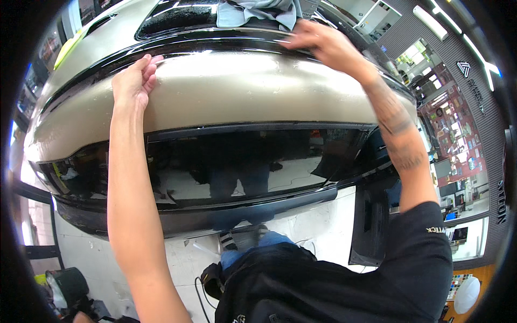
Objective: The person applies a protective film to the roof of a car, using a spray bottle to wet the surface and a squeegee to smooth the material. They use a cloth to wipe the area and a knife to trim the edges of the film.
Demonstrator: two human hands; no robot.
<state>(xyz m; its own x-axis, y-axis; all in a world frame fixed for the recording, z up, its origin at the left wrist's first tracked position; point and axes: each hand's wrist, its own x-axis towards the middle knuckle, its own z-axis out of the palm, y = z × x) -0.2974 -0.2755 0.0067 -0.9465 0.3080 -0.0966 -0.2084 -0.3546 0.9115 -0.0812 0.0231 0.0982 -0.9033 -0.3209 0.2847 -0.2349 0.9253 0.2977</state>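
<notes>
Left hand (132, 83): fingers curled, thumb close; any hold cannot be told. Right hand (318, 43): blurred, fingers bent; hold likewise uncertain. Satin beige panel (237, 91): just below black trim (204, 42); probably stiff, slick, scratch-prone, best gripped along its upper edge. Grey cloth (242, 15): beyond; likely soft.

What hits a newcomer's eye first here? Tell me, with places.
A broad pale-gold car panel dominates, curving across the upper middle above glossy black bodywork. Next come the bare left hand near the panel's upper edge at left, and the blurred right hand farther right, close to a grey-blue cloth at the top.
</notes>
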